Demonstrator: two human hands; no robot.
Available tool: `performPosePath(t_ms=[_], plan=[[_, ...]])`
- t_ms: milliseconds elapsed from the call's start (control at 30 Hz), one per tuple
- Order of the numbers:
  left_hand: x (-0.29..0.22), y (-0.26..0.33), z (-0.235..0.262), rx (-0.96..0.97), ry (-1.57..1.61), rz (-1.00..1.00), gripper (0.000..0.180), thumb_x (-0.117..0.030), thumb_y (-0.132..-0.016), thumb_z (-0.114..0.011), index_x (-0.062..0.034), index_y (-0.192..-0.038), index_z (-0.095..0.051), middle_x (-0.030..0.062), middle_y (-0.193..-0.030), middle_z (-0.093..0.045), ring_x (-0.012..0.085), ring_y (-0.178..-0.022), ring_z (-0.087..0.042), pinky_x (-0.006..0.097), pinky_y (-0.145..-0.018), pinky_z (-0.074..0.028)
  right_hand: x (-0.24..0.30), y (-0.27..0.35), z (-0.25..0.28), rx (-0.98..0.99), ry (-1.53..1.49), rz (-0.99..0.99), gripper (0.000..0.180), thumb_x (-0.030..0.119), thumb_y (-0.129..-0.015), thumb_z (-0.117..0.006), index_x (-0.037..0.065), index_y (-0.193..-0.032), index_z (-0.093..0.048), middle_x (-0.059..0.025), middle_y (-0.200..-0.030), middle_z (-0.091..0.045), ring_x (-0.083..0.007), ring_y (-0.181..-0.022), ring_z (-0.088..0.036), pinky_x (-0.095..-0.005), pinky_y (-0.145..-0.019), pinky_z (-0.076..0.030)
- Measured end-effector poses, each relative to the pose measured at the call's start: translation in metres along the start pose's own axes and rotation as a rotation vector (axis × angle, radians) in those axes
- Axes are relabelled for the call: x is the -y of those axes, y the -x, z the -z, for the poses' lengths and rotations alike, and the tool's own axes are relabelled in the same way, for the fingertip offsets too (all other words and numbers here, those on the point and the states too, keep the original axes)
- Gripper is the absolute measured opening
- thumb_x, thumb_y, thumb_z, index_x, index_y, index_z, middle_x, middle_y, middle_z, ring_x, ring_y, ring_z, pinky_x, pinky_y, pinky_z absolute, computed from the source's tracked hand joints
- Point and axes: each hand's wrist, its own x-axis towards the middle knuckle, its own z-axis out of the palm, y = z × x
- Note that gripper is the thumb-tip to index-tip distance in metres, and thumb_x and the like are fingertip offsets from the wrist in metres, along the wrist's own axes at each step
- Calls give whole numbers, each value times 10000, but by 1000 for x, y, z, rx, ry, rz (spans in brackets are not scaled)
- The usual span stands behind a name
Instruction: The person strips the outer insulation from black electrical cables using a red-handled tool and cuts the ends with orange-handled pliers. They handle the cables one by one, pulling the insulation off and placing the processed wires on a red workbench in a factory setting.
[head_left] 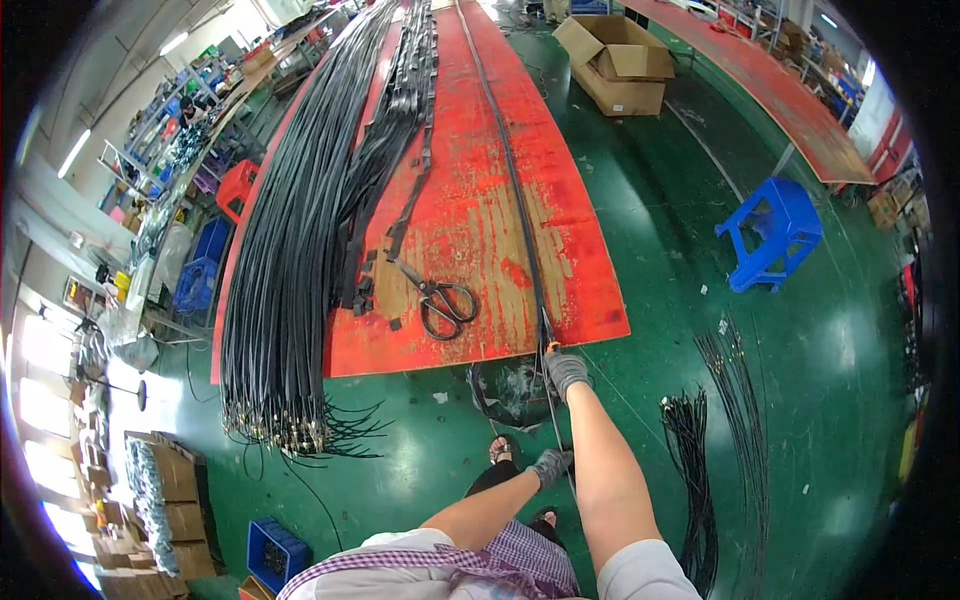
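Right hand (566, 371) clamped on black cable (520, 215) at near edge of red desk (590, 290). Cable's long axis running away along desk. Left hand (550, 466) closed on same cable, nearer body.

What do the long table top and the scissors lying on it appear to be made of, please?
Table top: probably painted wood board; the matt red coat is worn pale in patches. Scissors: likely metal, dull grey blades with dark loop handles.
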Motion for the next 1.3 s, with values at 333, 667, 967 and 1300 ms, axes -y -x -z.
performPosePath(t_ms=[333,667,967,1300], plan=[[-50,52,-3,660,-366,81,323,-211,-781,-458,-74,-1074,-471,53,-1092,-494,174,-954,-513,266,-694,-451,-9,0,-3,128,-110,-308,377,395,-752,-429,59,-651,-565,-81,-511,-524,-190,-456,-527,-331,-452,-417],[12,-13,19,204,-1232,-308,299,-157,-810,-424,-31,-1081,-412,96,-944,-543,199,-867,-517,267,-657,-416,-12,-12,-9,138,-172,-230,313,346,-737,-455,61,-647,-544,-62,-466,-487,-179,-401,-494,-322,-391,-398],[-6,62,-35,463,-518,-91,393,-140,-757,-461,-97,-1147,-434,74,-1158,-453,178,-1032,-450,265,-804,-396,33,14,34,163,-563,-628,230,284,-706,-518,80,-598,-515,-68,-450,-464,-177,-322,-429,-316,-321,-359],[30,83,-40,185,1047,782,422,-177,-801,-440,-55,-1199,-372,39,-1198,-439,139,-980,-504,249,-705,-439,6,0,9,90,-526,-448,178,222,-645,-539,82,-560,-471,-44,-459,-422,-171,-330,-418,-305,-327,-340]])
